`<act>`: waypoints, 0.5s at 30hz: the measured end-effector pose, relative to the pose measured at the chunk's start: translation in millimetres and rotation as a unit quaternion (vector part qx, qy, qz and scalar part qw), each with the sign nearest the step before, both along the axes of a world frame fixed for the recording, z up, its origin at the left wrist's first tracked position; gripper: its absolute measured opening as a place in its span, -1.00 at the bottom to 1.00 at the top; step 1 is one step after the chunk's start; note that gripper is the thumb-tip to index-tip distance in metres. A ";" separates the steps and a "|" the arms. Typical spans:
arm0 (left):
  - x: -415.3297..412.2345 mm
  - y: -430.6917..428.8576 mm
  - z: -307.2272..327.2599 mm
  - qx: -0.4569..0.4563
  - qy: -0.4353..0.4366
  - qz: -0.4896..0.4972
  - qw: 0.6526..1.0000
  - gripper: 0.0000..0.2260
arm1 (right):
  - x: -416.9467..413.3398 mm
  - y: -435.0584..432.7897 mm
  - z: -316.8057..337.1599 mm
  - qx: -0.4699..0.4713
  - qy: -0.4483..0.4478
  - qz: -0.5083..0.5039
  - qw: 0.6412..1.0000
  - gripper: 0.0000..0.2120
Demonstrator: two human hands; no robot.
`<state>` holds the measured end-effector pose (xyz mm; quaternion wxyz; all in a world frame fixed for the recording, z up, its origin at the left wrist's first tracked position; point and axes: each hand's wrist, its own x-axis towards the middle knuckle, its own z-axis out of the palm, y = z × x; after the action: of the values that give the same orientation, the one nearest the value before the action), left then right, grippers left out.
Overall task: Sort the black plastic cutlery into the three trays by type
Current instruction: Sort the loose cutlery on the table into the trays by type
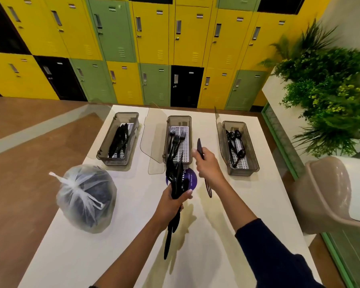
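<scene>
Three smoky plastic trays stand in a row on the white table (247, 204). The left tray (104, 150) holds knives, the middle tray (179, 119) holds forks (176, 138), and the right tray (252, 150) holds spoons (236, 142). My left hand (174, 201) grips a bundle of black cutlery (175, 175) in front of the middle tray. My right hand (206, 165) pinches a single black knife (200, 147) between the middle and right trays; the blade points away from me.
A tied translucent bag (85, 198) with dark contents sits on the table's left side. A purple round sticker (190, 179) lies under my hands. Open tray lids lean beside the trays. A beige chair (328, 190) and green plants (328, 90) stand to the right, lockers behind.
</scene>
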<state>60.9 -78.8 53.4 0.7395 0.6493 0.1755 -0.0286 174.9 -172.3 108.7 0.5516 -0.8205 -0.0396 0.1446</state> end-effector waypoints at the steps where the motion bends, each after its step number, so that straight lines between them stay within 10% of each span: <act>1: -2.4 2.4 -0.5 0.004 -0.003 -0.001 1.000 -0.78 | -4.7 7.4 0.6 -0.038 0.010 0.040 0.998 -0.71; 15: -24.5 41.2 1.1 -0.029 -0.002 -0.011 1.000 -0.76 | -8.5 65.8 6.9 0.003 0.021 0.035 0.999 -0.81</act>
<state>36.3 -37.7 54.5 0.7583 0.6291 0.1659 -0.0402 166.4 -106.4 115.6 0.5498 -0.8135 -0.0573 0.1806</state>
